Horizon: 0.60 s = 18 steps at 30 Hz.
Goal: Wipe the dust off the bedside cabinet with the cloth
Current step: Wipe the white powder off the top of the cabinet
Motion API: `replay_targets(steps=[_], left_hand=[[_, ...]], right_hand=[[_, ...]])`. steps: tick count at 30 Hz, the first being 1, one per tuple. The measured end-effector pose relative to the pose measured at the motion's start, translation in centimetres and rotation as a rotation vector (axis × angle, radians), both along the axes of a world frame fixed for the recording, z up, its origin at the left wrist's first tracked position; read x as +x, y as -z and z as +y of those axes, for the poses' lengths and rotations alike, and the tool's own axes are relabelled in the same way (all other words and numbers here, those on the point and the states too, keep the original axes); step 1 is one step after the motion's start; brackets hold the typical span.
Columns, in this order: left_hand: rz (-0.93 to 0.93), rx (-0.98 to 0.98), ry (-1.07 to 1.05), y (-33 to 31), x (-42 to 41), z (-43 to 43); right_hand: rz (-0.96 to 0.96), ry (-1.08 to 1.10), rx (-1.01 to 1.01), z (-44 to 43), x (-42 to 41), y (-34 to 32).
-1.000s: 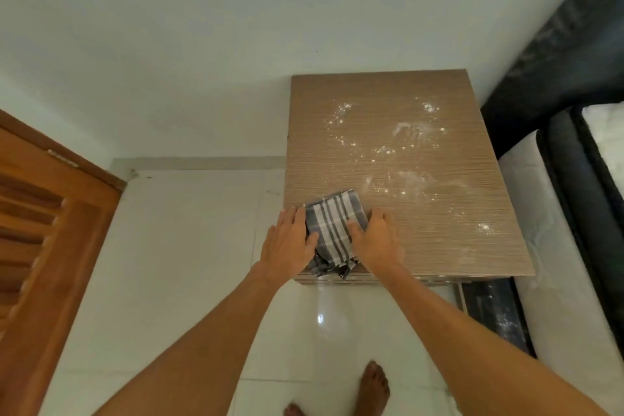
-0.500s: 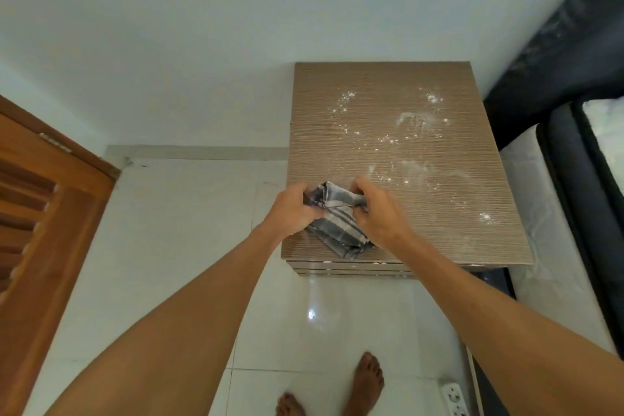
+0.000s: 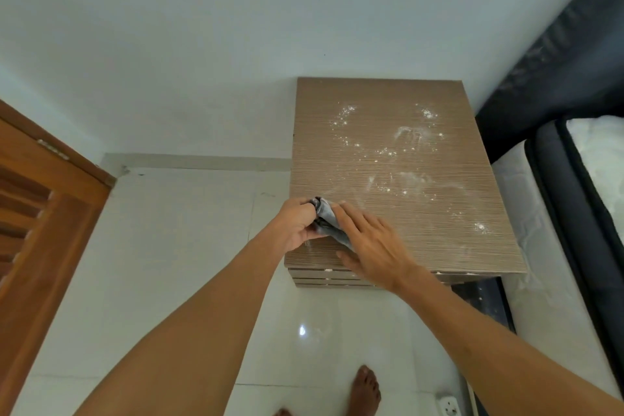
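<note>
The brown wood-grain bedside cabinet (image 3: 398, 179) stands against the white wall, its top speckled with white dust (image 3: 405, 142) in the middle and at the right. A grey checked cloth (image 3: 329, 219) is bunched up at the cabinet's front left corner. My left hand (image 3: 297, 224) is closed around the cloth's left part. My right hand (image 3: 371, 243) lies flat over the cloth with fingers stretched out, pressing on it. Most of the cloth is hidden between the two hands.
A bed with a white mattress (image 3: 540, 246) and dark frame (image 3: 574, 213) runs along the cabinet's right side. A wooden door (image 3: 37, 213) stands at the left. The floor is glossy white tile (image 3: 175, 263); a bare foot (image 3: 364, 388) and a white power strip (image 3: 449, 407) are below.
The cloth has gone from lying spread flat to bunched into a wad. My left hand closed around it and my right hand opened flat over it.
</note>
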State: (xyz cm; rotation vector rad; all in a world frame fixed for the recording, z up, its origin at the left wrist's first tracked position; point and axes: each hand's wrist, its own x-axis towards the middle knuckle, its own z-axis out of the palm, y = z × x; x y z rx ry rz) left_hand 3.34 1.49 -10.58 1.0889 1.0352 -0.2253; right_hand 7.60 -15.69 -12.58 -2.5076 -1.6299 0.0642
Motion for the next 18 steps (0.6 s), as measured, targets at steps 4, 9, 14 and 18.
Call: replay_targets(steps=[4, 9, 14, 18], left_hand=[[-0.037, -0.101, 0.035, -1.3, 0.9, 0.5], [-0.016, -0.055, 0.064, -2.1, 3.3, 1.8], [0.021, 0.149, -0.105, -0.7, 6.8, 4.6], [0.119, 0.573, -0.149, 2.2, 9.5, 6.9]], right_hand=[[-0.100, 0.097, 0.041, 1.0, 0.9, -0.2], [-0.120, 0.087, 0.107, 3.0, 4.0, -0.2], [-0.111, 0.038, 0.170, 6.3, 10.8, 0.2], [-0.131, 0.038, 0.175, 9.5, 17.7, 0.9]])
